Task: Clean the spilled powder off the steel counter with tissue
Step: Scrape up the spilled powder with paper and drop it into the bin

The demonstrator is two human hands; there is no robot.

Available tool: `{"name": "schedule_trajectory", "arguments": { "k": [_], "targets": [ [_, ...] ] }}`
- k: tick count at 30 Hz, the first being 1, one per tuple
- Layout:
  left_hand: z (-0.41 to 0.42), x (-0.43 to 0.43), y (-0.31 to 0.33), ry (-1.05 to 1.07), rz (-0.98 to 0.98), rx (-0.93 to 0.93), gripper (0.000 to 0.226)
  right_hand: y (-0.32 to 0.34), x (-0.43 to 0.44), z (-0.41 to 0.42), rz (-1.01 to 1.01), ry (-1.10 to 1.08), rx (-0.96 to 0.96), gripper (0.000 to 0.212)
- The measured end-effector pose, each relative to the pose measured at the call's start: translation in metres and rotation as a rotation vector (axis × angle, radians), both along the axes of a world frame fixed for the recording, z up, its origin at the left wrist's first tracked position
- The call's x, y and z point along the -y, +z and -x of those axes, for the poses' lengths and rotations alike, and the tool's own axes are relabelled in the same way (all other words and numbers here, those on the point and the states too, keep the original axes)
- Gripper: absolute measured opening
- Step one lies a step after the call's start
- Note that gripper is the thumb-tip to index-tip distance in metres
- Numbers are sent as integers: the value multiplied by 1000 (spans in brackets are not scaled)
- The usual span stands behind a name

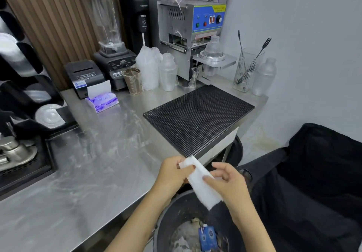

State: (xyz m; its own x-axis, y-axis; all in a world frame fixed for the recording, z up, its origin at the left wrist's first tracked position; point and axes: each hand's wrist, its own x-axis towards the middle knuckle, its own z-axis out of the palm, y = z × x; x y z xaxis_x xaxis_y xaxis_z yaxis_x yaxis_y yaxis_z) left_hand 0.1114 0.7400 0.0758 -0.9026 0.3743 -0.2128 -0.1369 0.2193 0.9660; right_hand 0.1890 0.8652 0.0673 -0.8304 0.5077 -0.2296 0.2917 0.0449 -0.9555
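Fingers [191, 167] of the left hand [172, 173] pinch the upper end of a folded white tissue [201, 185], while the right hand [228, 181] grips its middle from the other side, thumb laid across the sheet. The tissue is a thick, clean-looking white strip, slanting from upper left to lower right, its lower end hanging free. It is held in the air just off the front corner of the steel bench [88, 173], above an open dark bin [176, 212] with rubbish inside. The bench surface shows pale cloudy smears across its middle — a wide bare stretch lies to the left of the hands. A black dotted mat [197, 118] covers the right end up to the edge, and a purple tissue pack [102, 102] sits further back. Both forearms reach up from below, wrists bent inward toward each other
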Motion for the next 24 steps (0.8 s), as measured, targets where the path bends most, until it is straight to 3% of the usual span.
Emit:
{"name": "schedule_trajectory", "arguments": {
  "k": [2,5,8,12,15,17,20,24],
  "targets": [
    [1,1,1,20,39,-30,22,2,6,4,-132,57,47,24],
    [4,7,3,85,40,-39,29,5,11,8,-159,18,41,5],
    [8,13,2,120,8,-13,32,4,11,9,-182,-41,-25,20],
    [7,17,-1,162,-26,-56,34,10,14,10,-23,15,-51,5],
    [4,18,2,202,-78,-52,34,13,13,12,29,150,19,15],
    [5,20,4,240,-111,-27,35,15,13,15,15,88,10,7],
    [7,27,6,248,-126,36,43,14,14,22,41,-32,-37,14],
    [8,33,9,181,-98,110,41,18,27,30,114,38,-95,9]
  ]
}}
